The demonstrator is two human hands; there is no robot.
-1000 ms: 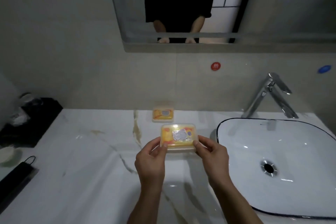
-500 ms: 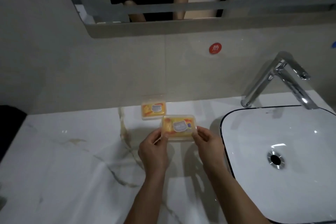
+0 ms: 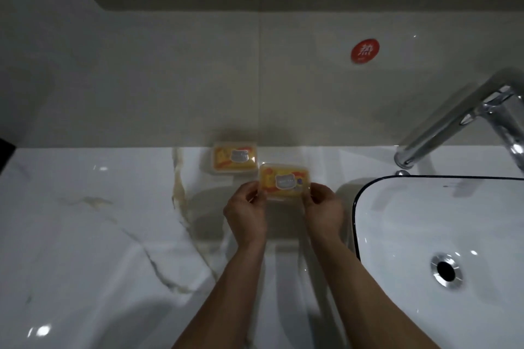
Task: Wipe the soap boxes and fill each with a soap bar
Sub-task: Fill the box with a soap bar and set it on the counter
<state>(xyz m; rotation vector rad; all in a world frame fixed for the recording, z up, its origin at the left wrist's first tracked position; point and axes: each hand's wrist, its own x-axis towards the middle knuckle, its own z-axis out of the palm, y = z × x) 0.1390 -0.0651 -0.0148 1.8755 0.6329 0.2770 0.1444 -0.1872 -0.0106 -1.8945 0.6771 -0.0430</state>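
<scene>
While both hands, left hand [image 3: 246, 215] and right hand [image 3: 323, 211], are pinching the near soap box [image 3: 284, 181] by its ends, each grip curled, a second soap box [image 3: 234, 157] is sitting behind-left of it on the counter [image 3: 85, 235].

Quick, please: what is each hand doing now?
Left hand: pinches the near soap box at its left end.
Right hand: pinches its right end.

The countertop [image 3: 85, 235] looks like polished white marble with grey and brownish veins, glossy enough to throw back light spots. The sink basin [image 3: 425, 221] is smooth, shiny white ceramic with a thin dark rim, and its drain ring [image 3: 446, 270] is bright metal. The faucet [image 3: 453, 127] is mirror-like chrome. Both soap boxes [image 3: 284, 181] [image 3: 234, 156] appear to be clear glossy plastic over yellow. The wall tiles [image 3: 170, 79] look matt grey-beige.
</scene>
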